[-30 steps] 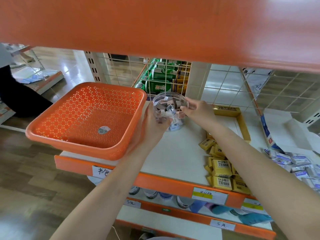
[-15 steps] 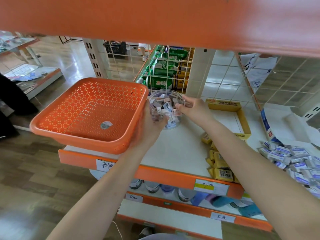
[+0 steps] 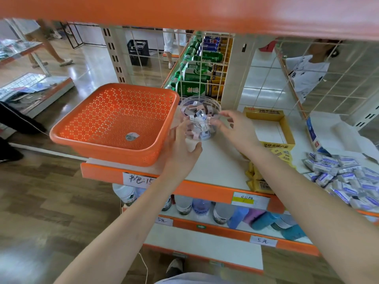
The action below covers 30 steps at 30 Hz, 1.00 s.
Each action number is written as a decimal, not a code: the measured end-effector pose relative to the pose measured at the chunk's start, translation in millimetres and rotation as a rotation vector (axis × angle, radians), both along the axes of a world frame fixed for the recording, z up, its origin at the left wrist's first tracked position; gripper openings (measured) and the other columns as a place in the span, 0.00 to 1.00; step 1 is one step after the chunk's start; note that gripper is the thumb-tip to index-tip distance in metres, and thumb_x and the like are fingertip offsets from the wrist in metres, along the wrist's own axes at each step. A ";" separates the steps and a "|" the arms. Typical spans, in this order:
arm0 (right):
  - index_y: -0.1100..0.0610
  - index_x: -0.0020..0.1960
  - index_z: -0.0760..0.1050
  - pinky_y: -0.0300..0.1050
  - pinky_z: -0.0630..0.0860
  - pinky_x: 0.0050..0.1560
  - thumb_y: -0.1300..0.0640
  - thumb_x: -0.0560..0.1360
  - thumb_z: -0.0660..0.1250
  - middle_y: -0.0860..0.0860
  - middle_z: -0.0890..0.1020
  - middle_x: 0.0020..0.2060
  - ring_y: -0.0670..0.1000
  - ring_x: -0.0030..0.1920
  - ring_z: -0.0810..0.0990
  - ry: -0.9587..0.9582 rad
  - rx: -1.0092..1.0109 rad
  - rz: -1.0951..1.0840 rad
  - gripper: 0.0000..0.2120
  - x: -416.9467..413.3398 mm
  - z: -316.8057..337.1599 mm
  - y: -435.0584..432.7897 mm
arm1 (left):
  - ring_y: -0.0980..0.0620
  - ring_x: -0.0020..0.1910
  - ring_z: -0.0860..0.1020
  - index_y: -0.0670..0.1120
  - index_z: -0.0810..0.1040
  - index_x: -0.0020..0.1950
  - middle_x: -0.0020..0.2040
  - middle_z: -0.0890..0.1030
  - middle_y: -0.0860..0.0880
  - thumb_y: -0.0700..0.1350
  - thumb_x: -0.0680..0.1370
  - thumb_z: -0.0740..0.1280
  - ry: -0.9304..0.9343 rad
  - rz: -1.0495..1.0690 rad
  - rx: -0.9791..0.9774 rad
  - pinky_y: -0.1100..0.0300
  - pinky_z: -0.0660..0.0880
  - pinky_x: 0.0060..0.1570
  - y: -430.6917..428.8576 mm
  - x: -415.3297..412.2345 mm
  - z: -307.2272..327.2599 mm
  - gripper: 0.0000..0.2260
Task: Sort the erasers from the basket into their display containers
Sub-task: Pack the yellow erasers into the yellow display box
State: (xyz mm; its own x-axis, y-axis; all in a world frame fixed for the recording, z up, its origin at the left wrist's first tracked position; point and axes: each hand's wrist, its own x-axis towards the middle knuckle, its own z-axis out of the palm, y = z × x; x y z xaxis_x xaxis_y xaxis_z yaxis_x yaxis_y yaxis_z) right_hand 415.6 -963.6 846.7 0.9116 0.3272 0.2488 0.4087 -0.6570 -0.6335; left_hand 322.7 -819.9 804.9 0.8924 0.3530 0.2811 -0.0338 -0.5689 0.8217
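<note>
So we've got the basket (image 3: 114, 124) on the left end of the shelf (image 3: 215, 165), and the jar (image 3: 201, 97) of erasers (image 3: 198, 113) just right of it, held between our left hand (image 3: 180, 146) and right hand (image 3: 235, 128). Further right there's an open box (image 3: 264, 113), then loose packs (image 3: 344, 177). Bottles (image 3: 184, 206) lie underneath.

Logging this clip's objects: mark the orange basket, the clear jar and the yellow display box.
orange basket (image 3: 106, 124), head view, on its perforated floor.
clear jar (image 3: 205, 129), head view, on its front wall.
yellow display box (image 3: 264, 114), head view, on its back wall.

Both hands, left (image 3: 180, 148) and right (image 3: 235, 130), hold a clear eraser tub (image 3: 200, 117) beside an orange basket (image 3: 114, 121) on a shelf (image 3: 217, 167).
</note>
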 end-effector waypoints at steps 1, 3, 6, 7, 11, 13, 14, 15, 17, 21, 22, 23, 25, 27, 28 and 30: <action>0.56 0.63 0.74 0.46 0.71 0.60 0.44 0.75 0.66 0.52 0.77 0.61 0.52 0.61 0.74 0.000 0.004 -0.002 0.22 -2.0 1.8 -3.7 | 0.51 0.59 0.71 0.50 0.66 0.69 0.62 0.68 0.51 0.40 0.73 0.70 -0.009 -0.023 -0.008 0.57 0.69 0.60 -3.9 -3.2 0.1 0.27; 0.56 0.64 0.74 0.47 0.71 0.60 0.45 0.76 0.65 0.52 0.77 0.61 0.52 0.61 0.74 -0.014 -0.014 -0.002 0.21 -6.0 5.2 -12.0 | 0.51 0.57 0.72 0.48 0.68 0.68 0.60 0.68 0.51 0.39 0.73 0.70 -0.029 -0.063 0.006 0.59 0.68 0.59 -13.0 -7.7 3.0 0.25; 0.56 0.64 0.73 0.42 0.68 0.59 0.50 0.77 0.65 0.52 0.77 0.61 0.51 0.61 0.74 -0.058 -0.080 -0.030 0.18 -10.2 8.3 -28.3 | 0.49 0.57 0.72 0.44 0.70 0.65 0.59 0.69 0.48 0.38 0.73 0.70 -0.057 -0.111 0.035 0.62 0.67 0.57 -27.3 -5.6 5.4 0.22; 0.55 0.64 0.74 0.41 0.67 0.58 0.51 0.77 0.65 0.52 0.77 0.61 0.51 0.61 0.74 -0.067 -0.091 -0.042 0.17 -11.3 9.3 -35.1 | 0.49 0.56 0.71 0.44 0.71 0.65 0.58 0.68 0.48 0.37 0.73 0.70 -0.059 -0.132 0.043 0.64 0.66 0.55 -33.1 -4.3 5.5 0.21; 0.56 0.60 0.76 0.39 0.65 0.60 0.54 0.77 0.65 0.52 0.77 0.60 0.50 0.62 0.72 -0.053 -0.062 -0.080 0.14 -16.2 11.6 -67.3 | 0.53 0.53 0.70 0.45 0.71 0.65 0.57 0.66 0.51 0.38 0.73 0.69 -0.042 -0.230 0.050 0.70 0.63 0.50 -55.9 -0.7 5.2 0.20; 0.55 0.59 0.77 0.42 0.67 0.63 0.54 0.77 0.65 0.50 0.77 0.58 0.49 0.61 0.73 -0.013 -0.007 -0.108 0.12 -18.3 8.5 -85.4 | 0.54 0.54 0.70 0.45 0.70 0.65 0.58 0.66 0.52 0.38 0.74 0.69 -0.035 -0.279 0.050 0.72 0.62 0.50 -66.2 0.1 5.7 0.20; 0.55 0.58 0.77 0.45 0.68 0.64 0.55 0.77 0.65 0.50 0.77 0.58 0.49 0.61 0.73 0.001 0.014 -0.122 0.11 -20.0 7.3 -93.5 | 0.55 0.54 0.70 0.46 0.70 0.65 0.59 0.66 0.52 0.38 0.74 0.69 -0.027 -0.301 0.049 0.72 0.62 0.51 -70.4 0.7 5.8 0.20; 0.55 0.57 0.77 0.47 0.69 0.64 0.55 0.76 0.65 0.49 0.77 0.57 0.49 0.60 0.73 0.006 0.029 -0.134 0.11 -21.5 5.6 -100.7 | 0.56 0.55 0.69 0.46 0.70 0.65 0.59 0.66 0.53 0.38 0.75 0.68 -0.013 -0.321 0.050 0.72 0.62 0.51 -74.1 1.9 6.0 0.20; 0.55 0.56 0.77 0.48 0.69 0.65 0.55 0.76 0.65 0.46 0.77 0.54 0.47 0.58 0.73 -0.006 0.046 -0.155 0.10 -25.2 4.5 -113.7 | 0.59 0.56 0.67 0.47 0.70 0.66 0.60 0.67 0.53 0.39 0.75 0.69 0.009 -0.363 0.066 0.74 0.61 0.52 -81.9 6.5 6.6 0.20; 0.55 0.56 0.78 0.44 0.68 0.62 0.57 0.76 0.66 0.43 0.74 0.50 0.44 0.53 0.71 -0.018 0.018 -0.170 0.10 -33.2 7.7 -131.7 | 0.63 0.58 0.64 0.49 0.70 0.65 0.61 0.68 0.54 0.40 0.73 0.70 0.061 -0.474 0.083 0.83 0.58 0.53 -98.6 17.4 10.5 0.21; 0.56 0.56 0.78 0.44 0.68 0.63 0.57 0.76 0.67 0.45 0.75 0.53 0.45 0.56 0.72 -0.006 0.000 -0.163 0.10 -34.4 6.3 -134.7 | 0.63 0.59 0.65 0.50 0.70 0.65 0.61 0.68 0.55 0.41 0.73 0.70 0.077 -0.505 0.079 0.83 0.58 0.54 -102.1 19.4 10.3 0.22; 0.55 0.56 0.78 0.45 0.68 0.65 0.57 0.75 0.67 0.48 0.76 0.56 0.47 0.60 0.73 0.008 -0.030 -0.159 0.10 -34.8 3.0 -137.6 | 0.62 0.60 0.65 0.51 0.69 0.66 0.62 0.67 0.55 0.41 0.73 0.70 0.098 -0.531 0.072 0.81 0.58 0.55 -105.1 21.0 9.7 0.23; 0.54 0.58 0.78 0.44 0.66 0.65 0.56 0.75 0.67 0.51 0.75 0.62 0.49 0.63 0.72 0.045 -0.115 -0.165 0.12 -35.9 -3.7 -143.5 | 0.59 0.64 0.66 0.51 0.68 0.67 0.64 0.67 0.54 0.43 0.73 0.70 0.126 -0.566 0.068 0.74 0.61 0.60 -110.5 24.8 5.8 0.24; 0.52 0.60 0.77 0.40 0.64 0.63 0.54 0.76 0.66 0.51 0.74 0.63 0.49 0.64 0.72 0.098 -0.172 -0.134 0.13 -39.4 -8.4 -145.1 | 0.58 0.65 0.66 0.51 0.67 0.68 0.65 0.67 0.54 0.45 0.74 0.70 0.152 -0.569 0.061 0.67 0.64 0.62 -112.1 26.1 2.6 0.24; 0.52 0.61 0.77 0.39 0.64 0.61 0.54 0.77 0.64 0.50 0.74 0.63 0.49 0.63 0.72 0.120 -0.174 -0.117 0.13 -41.1 -8.6 -145.6 | 0.58 0.64 0.66 0.51 0.67 0.69 0.64 0.67 0.55 0.45 0.74 0.70 0.163 -0.568 0.052 0.69 0.64 0.59 -112.9 27.2 2.6 0.24; 0.52 0.63 0.76 0.37 0.66 0.57 0.54 0.78 0.63 0.50 0.76 0.61 0.48 0.60 0.74 0.148 -0.155 -0.094 0.14 -43.5 -6.8 -145.5 | 0.60 0.60 0.67 0.52 0.68 0.68 0.62 0.68 0.56 0.45 0.75 0.70 0.177 -0.559 0.036 0.79 0.63 0.49 -112.8 30.0 4.3 0.23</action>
State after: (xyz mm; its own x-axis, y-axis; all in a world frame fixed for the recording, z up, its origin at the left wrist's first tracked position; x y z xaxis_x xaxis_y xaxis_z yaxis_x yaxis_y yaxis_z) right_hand 372.1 -1109.1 839.9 0.9628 0.2625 0.0632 0.2507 -0.7822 -0.5703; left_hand 352.7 -932.7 809.2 0.9749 -0.1913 0.1138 -0.2005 -0.5320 0.8227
